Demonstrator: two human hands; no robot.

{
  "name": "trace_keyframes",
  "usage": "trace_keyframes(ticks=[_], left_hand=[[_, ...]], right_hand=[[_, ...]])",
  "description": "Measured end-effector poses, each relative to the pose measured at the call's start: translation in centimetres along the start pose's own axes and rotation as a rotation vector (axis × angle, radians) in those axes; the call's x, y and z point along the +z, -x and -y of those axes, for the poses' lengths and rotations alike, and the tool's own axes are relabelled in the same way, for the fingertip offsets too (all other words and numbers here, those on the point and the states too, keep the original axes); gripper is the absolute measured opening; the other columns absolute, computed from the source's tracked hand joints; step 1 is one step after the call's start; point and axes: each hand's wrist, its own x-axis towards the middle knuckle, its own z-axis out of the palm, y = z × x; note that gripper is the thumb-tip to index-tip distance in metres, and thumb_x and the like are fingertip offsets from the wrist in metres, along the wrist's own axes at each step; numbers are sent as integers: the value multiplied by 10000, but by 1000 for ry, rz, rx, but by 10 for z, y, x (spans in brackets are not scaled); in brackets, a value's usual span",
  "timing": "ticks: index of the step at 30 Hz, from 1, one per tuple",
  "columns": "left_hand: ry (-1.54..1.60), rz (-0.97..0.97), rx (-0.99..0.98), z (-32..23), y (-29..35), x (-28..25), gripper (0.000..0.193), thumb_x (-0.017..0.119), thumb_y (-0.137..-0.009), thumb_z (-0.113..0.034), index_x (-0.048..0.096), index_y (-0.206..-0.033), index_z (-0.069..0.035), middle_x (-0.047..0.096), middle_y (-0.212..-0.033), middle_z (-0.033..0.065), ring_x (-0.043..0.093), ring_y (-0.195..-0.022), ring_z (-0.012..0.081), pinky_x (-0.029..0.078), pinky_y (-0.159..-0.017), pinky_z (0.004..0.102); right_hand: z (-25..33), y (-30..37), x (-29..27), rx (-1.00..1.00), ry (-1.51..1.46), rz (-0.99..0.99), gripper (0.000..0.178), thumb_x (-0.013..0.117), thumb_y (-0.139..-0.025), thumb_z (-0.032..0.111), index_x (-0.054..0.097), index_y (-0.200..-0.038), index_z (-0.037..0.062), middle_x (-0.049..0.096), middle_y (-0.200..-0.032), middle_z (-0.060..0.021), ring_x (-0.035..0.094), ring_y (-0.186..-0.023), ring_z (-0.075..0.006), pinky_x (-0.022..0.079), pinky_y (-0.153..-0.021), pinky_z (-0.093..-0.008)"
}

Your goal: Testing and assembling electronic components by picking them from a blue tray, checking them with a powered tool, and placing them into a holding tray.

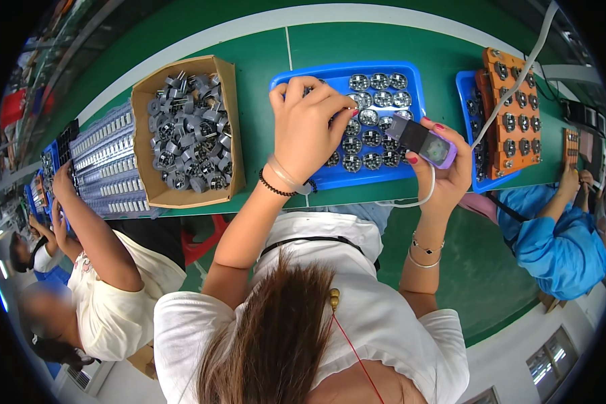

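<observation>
My right hand (pixel 444 161) is closed round a small purple and black block-shaped device (pixel 421 141), held over the right side of a blue tray (pixel 296 73). A white cable (pixel 411 204) loops below this hand; whether it joins the device I cannot tell. Above the tray, my left hand (pixel 311 124) has thumb and forefinger pinched together near the device's dark end. Anything between those fingertips is too small to make out. Rows of round parts with small circuit boards (pixel 371 138) lie in the tray, partly hidden by my left hand.
Left of the tray stands a cardboard box (pixel 234 128) full of grey pronged parts. Beyond it lie clear plastic trays (pixel 104 155). At right, an orange fixture (pixel 498 87) holding round parts rests on another blue tray (pixel 478 182). Co-workers sit on both sides; another white cable crosses overhead.
</observation>
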Motion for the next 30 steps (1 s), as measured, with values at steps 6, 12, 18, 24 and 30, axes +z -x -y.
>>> trace_keyframes(ticks=[6,12,18,24,30], left_hand=[[-73,26,-35,1,3,-4,70,747,-713,-160,719,-778,-154,662,-816,-52,529,-947,191,298,-869,365],[-66,94,16,5,7,2,114,729,-710,-172,719,-822,-150,645,-830,-35,501,-1014,224,293,-900,423],[35,124,-58,2,9,-29,222,768,-664,-178,697,-873,-158,573,-1013,-3,461,-1091,255,288,-933,432],[-99,133,-14,8,20,-30,149,762,-644,-151,696,-778,-150,544,-1039,8,436,-1141,283,307,-935,441],[-65,83,51,7,20,-33,125,753,-654,-163,689,-760,-149,551,-1040,-3,451,-1129,269,316,-921,433]], right_hand=[[0,-1,1,-5,10,31,504,793,-722,45,527,-1148,-2,597,-1138,-161,585,-1081,-243,488,-903,-330],[0,-1,3,2,5,51,503,795,-716,39,533,-1144,1,598,-1136,-156,589,-1074,-239,469,-929,-340],[1,-3,3,8,23,79,499,792,-718,39,534,-1143,0,601,-1131,-156,586,-1074,-242,470,-920,-337],[0,-8,8,-23,78,189,489,787,-703,10,546,-1129,-7,608,-1119,-164,587,-1052,-240,474,-906,-334],[3,-7,15,-29,203,269,474,795,-680,1,570,-1097,-16,618,-1105,-163,586,-1031,-246,481,-885,-338]])
